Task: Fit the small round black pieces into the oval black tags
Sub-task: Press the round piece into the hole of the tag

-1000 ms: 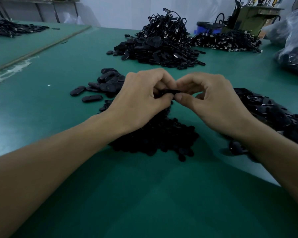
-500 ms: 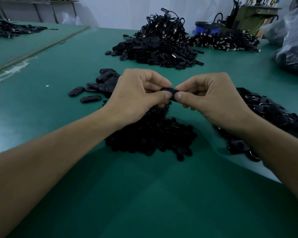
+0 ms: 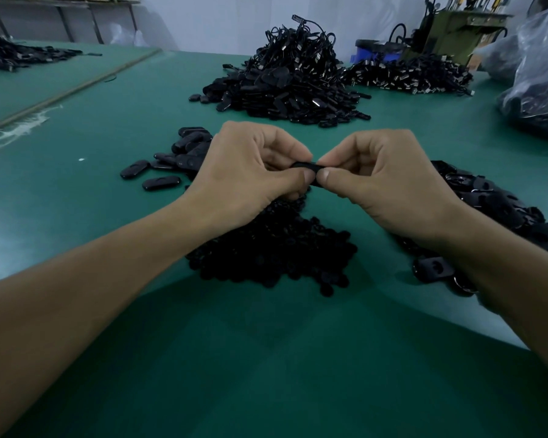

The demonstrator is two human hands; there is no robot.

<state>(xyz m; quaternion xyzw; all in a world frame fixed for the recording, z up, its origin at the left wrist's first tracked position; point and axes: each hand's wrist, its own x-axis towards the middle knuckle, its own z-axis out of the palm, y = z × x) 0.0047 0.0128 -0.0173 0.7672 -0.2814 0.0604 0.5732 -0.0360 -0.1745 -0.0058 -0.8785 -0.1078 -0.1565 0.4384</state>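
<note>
Tag (image 3: 307, 168): one, glossy black, pinched between curled fingers of left hand (image 3: 250, 177) and right hand (image 3: 389, 181); countless round pieces (image 3: 272, 251) at 6 o'clock.

Forearms (image 3: 108, 279), left hand (image 3: 247, 175) and right hand (image 3: 389, 184) are all bare

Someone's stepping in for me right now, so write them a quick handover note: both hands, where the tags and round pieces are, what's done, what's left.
Hands: left hand and right hand both pinch one oval tag between thumb and fingers, above the table.
Stock: pile of round pieces under the hands; pile of tags by the right forearm; smaller group of tags behind the left hand.
Done: fingers hide whether this tag's piece is seated.
Left: finish it, then work through the piles.
</note>
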